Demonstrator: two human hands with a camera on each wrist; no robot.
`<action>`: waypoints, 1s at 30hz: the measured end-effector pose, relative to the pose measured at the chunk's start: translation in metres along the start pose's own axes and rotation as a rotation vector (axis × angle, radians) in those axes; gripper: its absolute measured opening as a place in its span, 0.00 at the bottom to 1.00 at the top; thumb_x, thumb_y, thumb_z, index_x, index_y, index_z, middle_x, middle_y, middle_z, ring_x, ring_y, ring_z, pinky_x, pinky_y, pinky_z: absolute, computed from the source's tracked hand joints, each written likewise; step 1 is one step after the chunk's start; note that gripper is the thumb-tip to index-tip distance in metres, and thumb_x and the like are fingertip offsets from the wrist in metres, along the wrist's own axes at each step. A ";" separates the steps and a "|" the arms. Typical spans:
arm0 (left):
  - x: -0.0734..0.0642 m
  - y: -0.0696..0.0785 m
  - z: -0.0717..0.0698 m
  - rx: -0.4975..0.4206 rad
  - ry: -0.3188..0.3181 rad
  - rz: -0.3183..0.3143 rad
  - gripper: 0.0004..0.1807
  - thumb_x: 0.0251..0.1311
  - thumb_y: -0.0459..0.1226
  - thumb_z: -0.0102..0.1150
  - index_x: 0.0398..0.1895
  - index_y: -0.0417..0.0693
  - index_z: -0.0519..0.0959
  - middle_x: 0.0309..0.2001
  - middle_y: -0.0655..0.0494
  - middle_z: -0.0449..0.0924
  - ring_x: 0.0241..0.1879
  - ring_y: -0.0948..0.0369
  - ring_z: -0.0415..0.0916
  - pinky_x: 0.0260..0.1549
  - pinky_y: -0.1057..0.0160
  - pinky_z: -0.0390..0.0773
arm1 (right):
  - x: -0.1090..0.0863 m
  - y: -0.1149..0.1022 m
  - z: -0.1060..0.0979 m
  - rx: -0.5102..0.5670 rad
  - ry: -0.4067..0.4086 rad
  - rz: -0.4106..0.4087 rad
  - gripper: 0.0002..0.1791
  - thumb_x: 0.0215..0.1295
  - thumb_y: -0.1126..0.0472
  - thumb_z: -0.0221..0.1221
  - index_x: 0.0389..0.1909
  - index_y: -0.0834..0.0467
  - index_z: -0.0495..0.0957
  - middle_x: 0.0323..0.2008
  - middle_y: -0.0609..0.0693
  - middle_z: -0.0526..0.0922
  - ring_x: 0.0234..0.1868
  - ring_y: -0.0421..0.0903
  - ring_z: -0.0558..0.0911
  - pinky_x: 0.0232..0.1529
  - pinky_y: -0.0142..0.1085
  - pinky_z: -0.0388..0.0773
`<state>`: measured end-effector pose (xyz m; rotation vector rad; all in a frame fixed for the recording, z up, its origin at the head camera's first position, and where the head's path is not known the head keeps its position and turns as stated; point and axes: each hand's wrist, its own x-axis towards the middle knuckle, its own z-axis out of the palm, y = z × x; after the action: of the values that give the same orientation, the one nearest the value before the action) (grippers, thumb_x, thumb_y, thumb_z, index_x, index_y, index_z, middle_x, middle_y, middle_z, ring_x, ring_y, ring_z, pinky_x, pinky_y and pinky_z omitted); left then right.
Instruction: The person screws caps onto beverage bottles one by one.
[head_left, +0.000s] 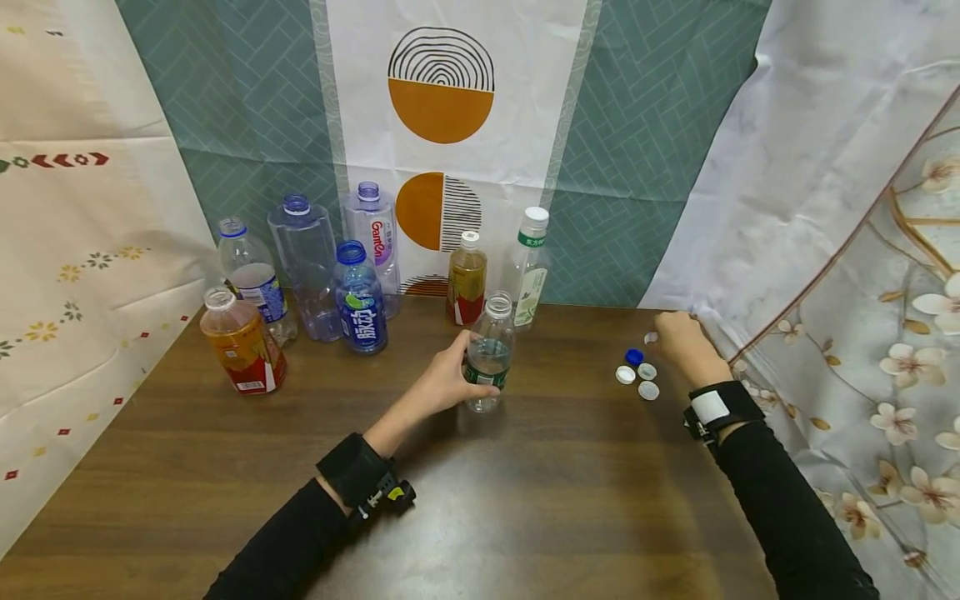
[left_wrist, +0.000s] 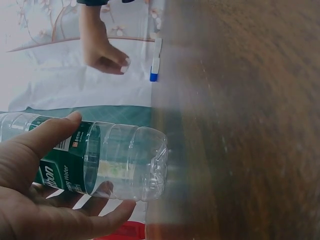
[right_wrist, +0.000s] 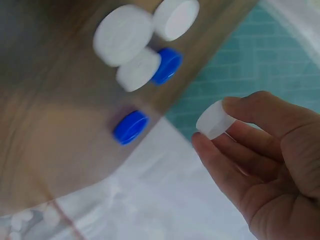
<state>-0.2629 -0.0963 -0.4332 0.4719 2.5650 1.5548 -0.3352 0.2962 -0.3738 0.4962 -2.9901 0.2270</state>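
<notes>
My left hand (head_left: 450, 379) grips a clear plastic bottle (head_left: 489, 354) with a green label. The bottle is upright near the table's middle, and its mouth has no cap. Seen from the left wrist, the thumb (left_wrist: 55, 135) lies across the label while the fingers go round the other side. At the right, my right hand (head_left: 684, 346) pinches a white bottle cap (right_wrist: 216, 120) between thumb and fingertips, above the table. Near it on the table lie several loose caps, among them a blue cap (head_left: 633, 357) and a white cap (head_left: 648, 391).
At the back left stand several uncapped bottles, including a blue-labelled bottle (head_left: 362, 304) and an orange-labelled bottle (head_left: 243, 346). Behind the held bottle are a small white-capped bottle (head_left: 467, 279) and a tall white-capped bottle (head_left: 530, 271). Hanging cloth (head_left: 630, 167) borders the table (head_left: 555, 500).
</notes>
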 end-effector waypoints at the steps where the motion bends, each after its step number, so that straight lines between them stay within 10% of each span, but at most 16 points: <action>1: 0.000 0.000 0.000 0.000 0.000 0.000 0.43 0.50 0.39 0.80 0.65 0.46 0.63 0.63 0.41 0.76 0.64 0.45 0.74 0.63 0.42 0.73 | 0.001 -0.005 0.000 0.007 -0.001 0.005 0.15 0.61 0.73 0.59 0.17 0.61 0.70 0.20 0.51 0.65 0.21 0.49 0.69 0.23 0.42 0.68; 11: 0.001 -0.003 0.000 0.009 -0.002 0.005 0.42 0.51 0.39 0.80 0.65 0.46 0.63 0.63 0.41 0.76 0.64 0.44 0.73 0.64 0.41 0.73 | 0.004 -0.055 -0.001 0.081 0.045 -0.013 0.15 0.69 0.66 0.60 0.50 0.72 0.80 0.44 0.70 0.85 0.41 0.65 0.85 0.40 0.57 0.83; 30: 0.000 0.001 0.001 0.015 0.009 0.016 0.44 0.49 0.37 0.81 0.66 0.46 0.63 0.61 0.43 0.78 0.62 0.46 0.76 0.62 0.43 0.75 | -0.013 -0.161 0.000 0.377 0.485 -0.235 0.17 0.61 0.67 0.69 0.52 0.65 0.83 0.48 0.60 0.84 0.45 0.57 0.87 0.45 0.47 0.85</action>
<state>-0.2627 -0.0953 -0.4327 0.4886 2.5874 1.5476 -0.2698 0.1495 -0.3548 0.7028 -2.3967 0.7730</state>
